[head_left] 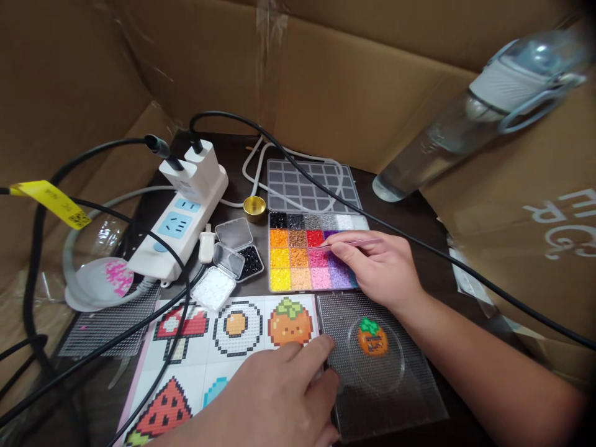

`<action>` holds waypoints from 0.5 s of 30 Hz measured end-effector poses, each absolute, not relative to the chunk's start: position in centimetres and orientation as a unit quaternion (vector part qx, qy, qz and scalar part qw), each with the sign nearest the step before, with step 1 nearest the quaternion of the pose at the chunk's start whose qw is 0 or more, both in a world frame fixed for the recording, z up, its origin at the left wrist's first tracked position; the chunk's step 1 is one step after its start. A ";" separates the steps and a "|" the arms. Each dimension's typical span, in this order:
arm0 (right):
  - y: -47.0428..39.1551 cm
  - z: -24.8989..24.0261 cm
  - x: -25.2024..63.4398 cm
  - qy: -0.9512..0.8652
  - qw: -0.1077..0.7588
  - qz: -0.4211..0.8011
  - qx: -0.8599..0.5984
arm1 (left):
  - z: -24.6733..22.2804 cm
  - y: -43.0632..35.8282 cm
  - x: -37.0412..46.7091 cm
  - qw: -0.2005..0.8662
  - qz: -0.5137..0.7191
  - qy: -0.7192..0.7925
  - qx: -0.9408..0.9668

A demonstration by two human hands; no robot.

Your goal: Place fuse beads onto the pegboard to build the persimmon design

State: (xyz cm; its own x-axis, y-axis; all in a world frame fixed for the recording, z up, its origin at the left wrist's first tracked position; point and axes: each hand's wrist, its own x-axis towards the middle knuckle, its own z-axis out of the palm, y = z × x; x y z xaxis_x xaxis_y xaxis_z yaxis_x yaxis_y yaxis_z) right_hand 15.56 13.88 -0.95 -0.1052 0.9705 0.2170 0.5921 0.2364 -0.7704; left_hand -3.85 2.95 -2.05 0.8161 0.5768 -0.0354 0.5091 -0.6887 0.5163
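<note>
My right hand (379,264) pinches pink tweezers (356,243), whose tip is over the red and pink compartments of the bead box (279,292). My left hand (284,388) rests with spread fingers on the pattern sheet (212,366) and the left edge of the clear pegboard (410,397). On the pegboard sits a small orange bead figure with a green top (372,341). The sheet shows a mushroom, an egg, an orange fruit with a face (289,326) and a watermelon slice; my left hand partly covers its lower right.
A power strip (174,230) with chargers and black cables stands left. Small boxes of white beads (214,287) and black beads (250,261), a gold cup (254,209), an empty lid (302,180) and a water bottle (447,136) lie around. Cardboard walls surround the table.
</note>
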 end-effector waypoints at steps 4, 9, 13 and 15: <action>14.0 -1.1 16.1 -0.681 0.379 0.275 -0.563 | -2.0 2.9 -3.8 0.268 0.075 0.295 0.914; 13.9 -0.9 16.8 -0.621 0.416 0.370 -0.551 | -2.2 2.6 -4.1 0.273 0.097 0.304 0.908; 13.8 0.5 17.1 -0.547 0.443 0.462 -0.539 | -2.0 2.4 -4.5 0.302 0.120 0.311 0.893; 13.4 1.4 17.5 -0.524 0.454 0.486 -0.531 | -1.8 2.4 -4.7 0.311 0.128 0.311 0.889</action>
State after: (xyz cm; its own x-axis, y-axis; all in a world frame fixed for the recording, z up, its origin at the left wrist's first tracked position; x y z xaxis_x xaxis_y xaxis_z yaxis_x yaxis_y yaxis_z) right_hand 17.54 13.44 1.38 -0.0227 0.9989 -0.0399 0.1151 -0.0370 -0.9927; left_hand -4.68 2.41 -1.77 0.7734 0.6331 0.0330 0.4741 -0.6121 0.6329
